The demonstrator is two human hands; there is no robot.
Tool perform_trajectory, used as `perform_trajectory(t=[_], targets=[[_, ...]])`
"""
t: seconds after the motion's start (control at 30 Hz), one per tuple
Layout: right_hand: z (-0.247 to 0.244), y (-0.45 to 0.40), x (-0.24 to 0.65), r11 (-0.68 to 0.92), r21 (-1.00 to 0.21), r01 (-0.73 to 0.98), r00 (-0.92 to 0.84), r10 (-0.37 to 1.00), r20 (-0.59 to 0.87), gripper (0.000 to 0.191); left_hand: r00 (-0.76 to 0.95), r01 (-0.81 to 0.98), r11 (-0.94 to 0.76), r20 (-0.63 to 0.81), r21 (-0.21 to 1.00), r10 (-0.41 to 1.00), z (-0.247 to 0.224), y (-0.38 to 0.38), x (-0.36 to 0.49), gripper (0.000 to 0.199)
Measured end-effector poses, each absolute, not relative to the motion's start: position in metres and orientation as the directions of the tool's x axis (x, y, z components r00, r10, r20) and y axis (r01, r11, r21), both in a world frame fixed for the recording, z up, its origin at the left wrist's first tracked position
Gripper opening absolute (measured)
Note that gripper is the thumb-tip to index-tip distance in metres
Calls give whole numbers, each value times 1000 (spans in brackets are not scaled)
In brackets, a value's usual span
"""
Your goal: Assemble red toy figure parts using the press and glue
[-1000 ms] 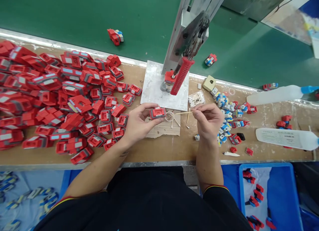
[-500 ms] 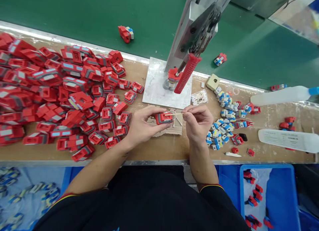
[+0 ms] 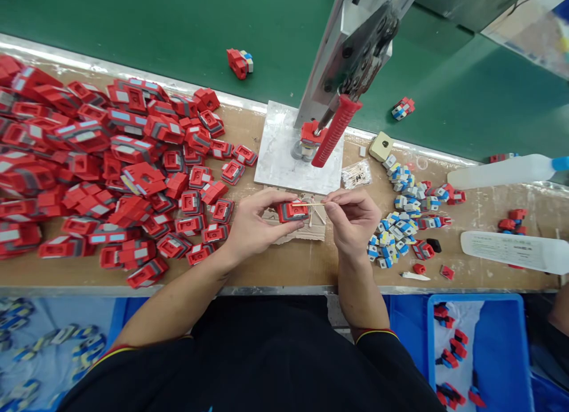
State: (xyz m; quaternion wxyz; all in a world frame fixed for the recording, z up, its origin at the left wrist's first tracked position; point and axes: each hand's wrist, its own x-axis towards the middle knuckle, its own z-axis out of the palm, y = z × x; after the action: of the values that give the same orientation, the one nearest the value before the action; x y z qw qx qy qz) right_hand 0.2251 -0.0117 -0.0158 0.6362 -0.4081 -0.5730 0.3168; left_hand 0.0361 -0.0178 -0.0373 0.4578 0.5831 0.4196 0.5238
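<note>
My left hand (image 3: 260, 221) grips a red plastic toy part (image 3: 293, 211) with a grey band, its recessed side facing up. In my right hand (image 3: 352, 216) a thin cotton swab (image 3: 315, 204) is pinched between thumb and fingers. The swab's far end reaches into the recess of the red part; its tip is too small to make out. Beneath both hands lies a piece of cardboard (image 3: 302, 232) with several loose swabs on it. A bag of cotton swabs (image 3: 356, 173) rests just beyond my right hand.
A hand press with a red handle (image 3: 336, 130) stands on a metal plate (image 3: 275, 145) ahead. Red parts (image 3: 133, 181) are heaped left, white-and-blue parts (image 3: 395, 237) right. Two plastic bottles (image 3: 511, 250) lie far right. A green conveyor belt (image 3: 155, 32) runs behind; a blue bin (image 3: 507, 341) sits below right.
The red-and-white pieces on the green belt have shifted to the right. My hands stay almost in place, with the swab at the red part. An arm shows at the lower right edge.
</note>
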Motion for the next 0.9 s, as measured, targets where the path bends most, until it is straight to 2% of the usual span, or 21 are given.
perform_trajectory(t=[0.37, 0.57, 0.77, 0.9], targets=[[-12, -13, 231, 530, -836, 146, 155, 822, 548, 11, 57, 83, -327, 323, 942, 945, -39, -17, 36, 31], [-8, -9, 251, 544, -807, 228, 152, 799, 582, 21, 60, 109, -391, 386, 914, 920, -39, -12, 31, 27], [-17, -5, 265, 425, -771, 474, -157, 903, 401, 14, 21, 42, -358, 358, 933, 934, -43, -8, 28, 30], [-24, -2, 261, 381, -749, 542, -225, 925, 307, 14, 14, 55, -319, 319, 946, 948, -45, -9, 28, 32]])
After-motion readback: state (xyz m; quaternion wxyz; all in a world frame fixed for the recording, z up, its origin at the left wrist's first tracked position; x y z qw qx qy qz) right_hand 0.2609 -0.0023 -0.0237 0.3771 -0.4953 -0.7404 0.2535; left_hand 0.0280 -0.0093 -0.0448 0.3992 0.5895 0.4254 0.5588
